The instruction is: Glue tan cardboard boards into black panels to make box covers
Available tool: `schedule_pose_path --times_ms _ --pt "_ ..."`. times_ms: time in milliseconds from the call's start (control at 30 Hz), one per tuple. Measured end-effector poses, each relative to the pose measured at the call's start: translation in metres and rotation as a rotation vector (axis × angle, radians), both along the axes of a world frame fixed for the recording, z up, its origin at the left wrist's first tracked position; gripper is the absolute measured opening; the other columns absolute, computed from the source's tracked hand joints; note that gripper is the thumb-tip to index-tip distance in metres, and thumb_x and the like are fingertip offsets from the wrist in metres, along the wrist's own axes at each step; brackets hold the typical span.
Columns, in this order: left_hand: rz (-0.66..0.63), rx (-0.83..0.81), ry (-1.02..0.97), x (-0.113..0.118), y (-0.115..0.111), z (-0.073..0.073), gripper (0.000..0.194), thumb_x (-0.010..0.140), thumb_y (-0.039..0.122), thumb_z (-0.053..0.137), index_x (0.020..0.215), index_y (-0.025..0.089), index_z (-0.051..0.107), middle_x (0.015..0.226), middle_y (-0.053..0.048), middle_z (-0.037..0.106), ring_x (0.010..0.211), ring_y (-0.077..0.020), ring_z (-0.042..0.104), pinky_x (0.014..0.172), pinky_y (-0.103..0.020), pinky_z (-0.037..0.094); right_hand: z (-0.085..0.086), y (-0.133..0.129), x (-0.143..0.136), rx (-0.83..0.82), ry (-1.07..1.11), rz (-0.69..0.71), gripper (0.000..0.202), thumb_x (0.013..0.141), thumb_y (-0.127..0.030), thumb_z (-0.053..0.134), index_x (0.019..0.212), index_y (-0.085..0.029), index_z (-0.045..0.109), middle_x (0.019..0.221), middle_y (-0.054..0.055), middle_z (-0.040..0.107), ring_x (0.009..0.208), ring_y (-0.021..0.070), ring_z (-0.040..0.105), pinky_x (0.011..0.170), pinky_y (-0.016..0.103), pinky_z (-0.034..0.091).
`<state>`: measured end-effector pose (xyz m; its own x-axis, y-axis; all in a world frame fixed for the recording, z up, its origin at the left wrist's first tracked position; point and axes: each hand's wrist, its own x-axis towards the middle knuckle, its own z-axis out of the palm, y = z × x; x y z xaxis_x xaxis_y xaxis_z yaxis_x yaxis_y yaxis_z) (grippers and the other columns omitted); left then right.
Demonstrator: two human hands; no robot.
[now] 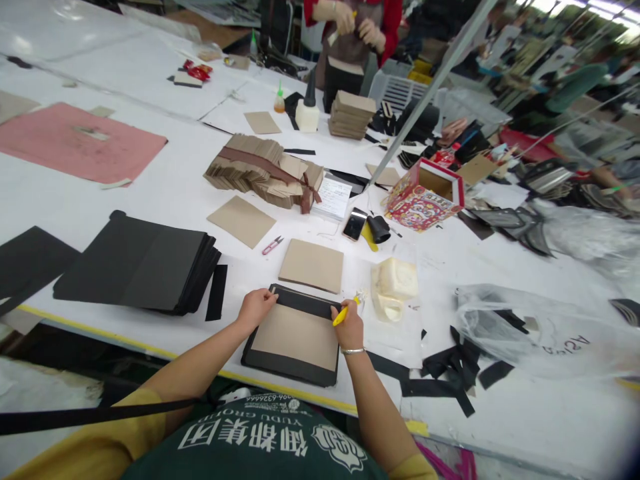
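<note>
A black panel (300,369) lies in front of me, with a beige board (295,337) on its middle and a folded black strip along its far edge. My left hand (257,308) pinches the panel's far left corner. At the far right corner, my right hand (350,328) holds a yellow-handled brush (341,316), its pale end pointing away from me. The fingers of that hand also touch the panel's edge. Just beyond lies a stack of beige boards (311,265). A cut-open white jug (395,280) stands to the right of my right hand.
Black sheets (135,260) are stacked at left, beside a black strip (217,292). Thread snips (273,246), a phone (355,224), tied beige boards (260,167) and a red box (425,193) lie farther back. Black scraps (450,367) and a plastic bag (540,327) cover the right. A co-worker (355,33) stands opposite.
</note>
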<state>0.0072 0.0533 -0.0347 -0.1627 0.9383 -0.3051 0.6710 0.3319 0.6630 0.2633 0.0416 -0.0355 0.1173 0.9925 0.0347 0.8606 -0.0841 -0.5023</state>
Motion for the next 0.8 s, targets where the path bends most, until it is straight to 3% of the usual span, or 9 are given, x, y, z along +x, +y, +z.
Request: schedule_pose_path --times_ms 233,800 --pt "-0.012 -0.05 0.01 0.0007 0.0017 0.0048 0.029 0.072 0.042 0.048 0.055 0.018 0.054 0.053 0.001 0.057 0.055 -0.0136 0.052 0.054 -0.023 0.031 -0.0033 0.0003 0.0016 -0.024 -0.021 -0.006 0.02 0.079 -0.033 0.047 0.093 -0.019 0.044 0.069 0.0 0.056 0.057 0.0144 0.055 0.052 0.023 0.036" --pt "-0.048 -0.053 0.07 0.0018 0.0071 0.0006 0.028 0.073 0.039 0.049 0.056 0.018 0.053 0.058 0.0 0.059 0.06 -0.014 0.053 0.056 -0.023 0.033 -0.01 0.0012 -0.0003 -0.066 -0.099 0.004 0.021 0.081 -0.034 0.045 0.095 -0.018 0.047 0.068 0.0 0.056 0.056 0.0142 0.052 0.051 0.023 0.033"
